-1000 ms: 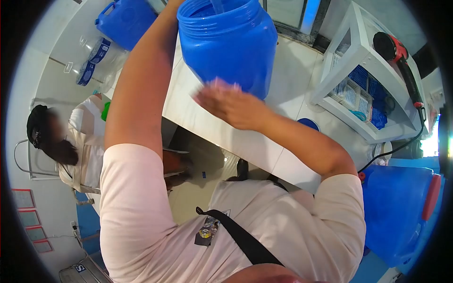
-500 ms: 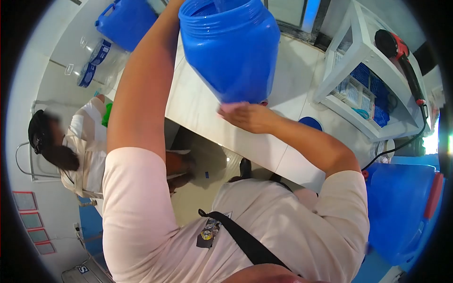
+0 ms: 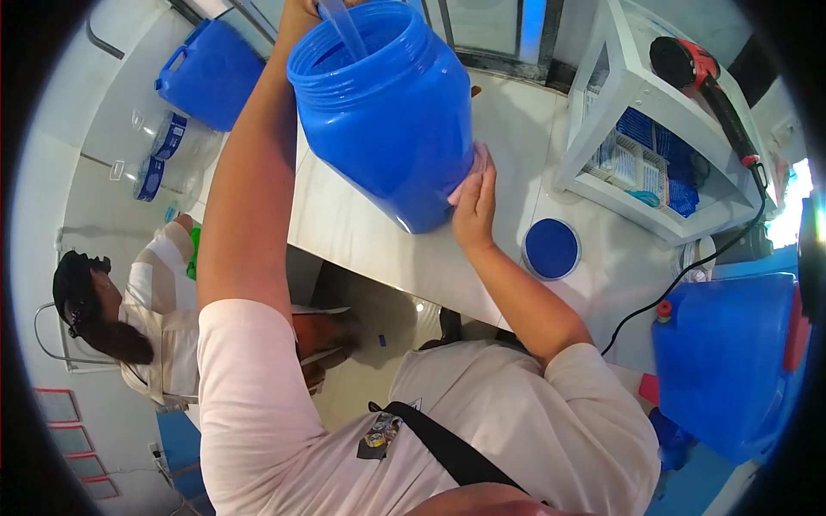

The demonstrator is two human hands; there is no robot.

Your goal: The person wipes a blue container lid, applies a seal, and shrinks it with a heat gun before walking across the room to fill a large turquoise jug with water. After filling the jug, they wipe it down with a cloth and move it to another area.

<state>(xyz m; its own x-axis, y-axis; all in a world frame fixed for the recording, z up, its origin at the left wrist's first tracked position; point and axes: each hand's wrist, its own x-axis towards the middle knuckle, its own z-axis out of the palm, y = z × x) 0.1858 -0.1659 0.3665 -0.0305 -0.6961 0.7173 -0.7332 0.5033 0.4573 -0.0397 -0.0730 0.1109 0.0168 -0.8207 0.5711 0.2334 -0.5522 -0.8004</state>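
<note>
A large blue plastic jug (image 3: pixel 387 129) with a wide threaded mouth stands tilted on the white tiled counter (image 3: pixel 344 202), its lid off. A clear tube-like piece (image 3: pixel 348 33) reaches down into the mouth. At the top edge of the view, my left hand (image 3: pixel 320 7) is closed around the upper part of this tube, its fingers partly cut off. My right hand (image 3: pixel 476 206) presses a pink cloth (image 3: pixel 479 163) against the jug's lower right side. A round blue lid (image 3: pixel 551 248) lies on the counter to the right of my right hand.
A white shelf unit (image 3: pixel 594 142) with baskets stands at right, a red-black corded tool (image 3: pixel 710 82) on top. Blue jerrycans stand at far right (image 3: pixel 723 361) and upper left (image 3: pixel 211 77). Clear bottles (image 3: pixel 176 163) are at left, near a seated person (image 3: pixel 159 318).
The jug has shifted left and downward in view. My right hand and the cloth have moved from below its base to its right side. My left hand and more of the tube now show.
</note>
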